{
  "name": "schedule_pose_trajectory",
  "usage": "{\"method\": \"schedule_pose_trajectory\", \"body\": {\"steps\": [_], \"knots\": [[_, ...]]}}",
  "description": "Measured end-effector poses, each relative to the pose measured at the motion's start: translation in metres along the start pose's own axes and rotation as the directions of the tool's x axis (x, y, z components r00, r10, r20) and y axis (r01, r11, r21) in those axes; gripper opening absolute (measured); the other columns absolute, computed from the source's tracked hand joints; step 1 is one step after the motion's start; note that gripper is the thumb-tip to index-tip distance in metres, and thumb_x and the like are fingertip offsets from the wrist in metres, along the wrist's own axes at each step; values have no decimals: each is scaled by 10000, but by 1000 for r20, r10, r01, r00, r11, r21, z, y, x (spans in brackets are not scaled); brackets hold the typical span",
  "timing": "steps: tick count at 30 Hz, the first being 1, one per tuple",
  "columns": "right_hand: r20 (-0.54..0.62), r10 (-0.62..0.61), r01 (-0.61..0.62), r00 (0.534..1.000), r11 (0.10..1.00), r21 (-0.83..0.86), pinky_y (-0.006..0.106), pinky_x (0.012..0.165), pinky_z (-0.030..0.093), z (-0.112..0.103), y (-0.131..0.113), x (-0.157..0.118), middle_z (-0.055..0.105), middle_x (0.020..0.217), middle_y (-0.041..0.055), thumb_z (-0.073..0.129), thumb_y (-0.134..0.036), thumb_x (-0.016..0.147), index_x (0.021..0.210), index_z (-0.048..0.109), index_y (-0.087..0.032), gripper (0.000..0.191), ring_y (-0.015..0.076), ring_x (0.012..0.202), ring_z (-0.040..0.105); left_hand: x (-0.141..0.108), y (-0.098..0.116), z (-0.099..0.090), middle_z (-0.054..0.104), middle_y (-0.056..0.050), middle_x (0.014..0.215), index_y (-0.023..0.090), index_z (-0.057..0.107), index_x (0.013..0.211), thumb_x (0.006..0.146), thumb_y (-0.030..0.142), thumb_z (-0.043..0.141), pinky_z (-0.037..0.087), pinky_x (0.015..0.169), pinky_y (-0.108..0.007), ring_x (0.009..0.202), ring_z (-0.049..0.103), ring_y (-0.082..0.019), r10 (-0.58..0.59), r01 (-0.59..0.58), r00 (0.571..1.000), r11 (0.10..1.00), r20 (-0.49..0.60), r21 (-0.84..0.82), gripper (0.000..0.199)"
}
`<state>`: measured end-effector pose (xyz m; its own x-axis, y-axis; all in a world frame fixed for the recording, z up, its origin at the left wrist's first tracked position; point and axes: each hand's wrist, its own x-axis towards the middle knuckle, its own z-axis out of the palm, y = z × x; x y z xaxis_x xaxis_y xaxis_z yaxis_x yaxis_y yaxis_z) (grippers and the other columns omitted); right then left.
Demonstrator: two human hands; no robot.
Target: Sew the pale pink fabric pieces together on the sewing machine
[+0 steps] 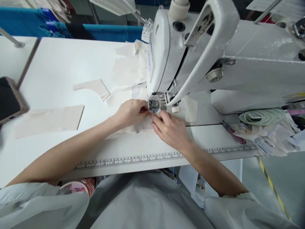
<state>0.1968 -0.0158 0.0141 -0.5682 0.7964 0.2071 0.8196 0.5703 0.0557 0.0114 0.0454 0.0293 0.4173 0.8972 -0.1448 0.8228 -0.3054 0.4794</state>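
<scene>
A white sewing machine (159, 54) stands over the table, its needle area just beyond my fingertips. A small pale fabric piece (141, 125) lies under and between my hands. My left hand (132, 112) pinches the fabric's edge beside the presser foot, thumb and fingertips together. My right hand (170, 129) rests at the right of the fabric, with its fingers bent and the index fingertip against the edge near my left fingertips. More pale pieces (128, 71) lie left of the machine head.
A curved cut piece (92, 87) and a long cut piece (52, 121) lie on the white table (59, 63). A dark phone-like object (10, 100) is at far left. Snips (234, 133), a coiled green strip (262, 116) and scraps sit at right. A ruler strip (143, 159) runs along the front edge.
</scene>
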Motion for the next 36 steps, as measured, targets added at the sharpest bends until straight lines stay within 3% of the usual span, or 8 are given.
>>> {"method": "schedule_pose_trajectory", "body": {"steps": [5, 11, 13, 15, 18, 24, 30, 36], "knots": [[27, -5, 5, 1000, 1000, -6, 303, 612, 363, -2, -2, 2, 640, 916, 79, 362, -258, 1017, 1254, 632, -140, 378, 150, 761, 552, -3, -2, -14, 729, -1, 904, 206, 681, 967, 845, 326, 555, 461, 705, -277, 820, 664, -184, -28, 23, 998, 997, 65, 76, 213], [43, -7, 6, 999, 1000, 14, 298, 606, 367, -6, -3, 4, 648, 925, 79, 338, -252, 1025, 1254, 629, -130, 390, 144, 751, 558, -25, -30, -44, 718, 30, 928, 252, 631, 1048, 857, 380, 549, 419, 612, -257, 692, 639, -158, -74, 31, 989, 950, 126, 311, 244], [51, -2, 1, 999, 999, 33, 299, 598, 365, -6, -2, 4, 648, 919, 75, 339, -244, 1023, 1255, 631, -137, 388, 145, 750, 558, -40, -38, -52, 718, 17, 921, 244, 618, 1096, 883, 385, 527, 413, 581, -252, 667, 628, -160, -93, 53, 992, 919, 84, 391, 271], [55, -2, -1, 998, 998, 55, 299, 589, 360, -5, 1, 4, 649, 913, 67, 345, -226, 1017, 1260, 632, -149, 385, 144, 749, 557, -55, -42, -55, 714, -24, 934, 211, 607, 1139, 914, 384, 505, 410, 550, -251, 713, 632, -188, -52, 71, 997, 873, -53, 482, 301], [57, -11, 5, 998, 996, 91, 295, 576, 352, -4, 5, 3, 650, 913, 51, 363, -211, 1002, 1269, 635, -170, 383, 136, 737, 549, -73, -37, -47, 698, -89, 955, 167, 636, 1083, 967, 373, 463, 399, 506, -260, 858, 635, -249, 134, 38, 956, 825, -261, 564, 293], [90, -19, 9, 996, 994, 105, 290, 553, 330, -3, 10, 2, 644, 951, 48, 380, -177, 974, 1307, 608, -185, 404, 129, 730, 532, -77, -26, -4, 688, -75, 899, 168, 628, 1046, 970, 237, 477, 448, 591, -330, 807, 606, -226, 489, -286, 837, 774, -247, 565, 183], [113, -13, -1, 994, 992, 123, 296, 572, 338, -3, 9, 2, 636, 973, 58, 377, -155, 964, 1307, 594, -182, 408, 139, 758, 531, -75, -35, 7, 686, -83, 911, 151, 593, 1117, 955, 188, 480, 446, 635, -342, 807, 593, -229, 557, -328, 796, 727, -238, 602, 201], [120, -7, -8, 993, 993, 118, 306, 581, 346, -4, 9, 2, 632, 968, 67, 374, -146, 958, 1321, 582, -185, 420, 152, 777, 538, -75, -35, 6, 695, -89, 938, 181, 598, 1131, 954, 188, 454, 456, 652, -366, 832, 605, -244, 487, -316, 850, 776, -201, 546, 229]]}}
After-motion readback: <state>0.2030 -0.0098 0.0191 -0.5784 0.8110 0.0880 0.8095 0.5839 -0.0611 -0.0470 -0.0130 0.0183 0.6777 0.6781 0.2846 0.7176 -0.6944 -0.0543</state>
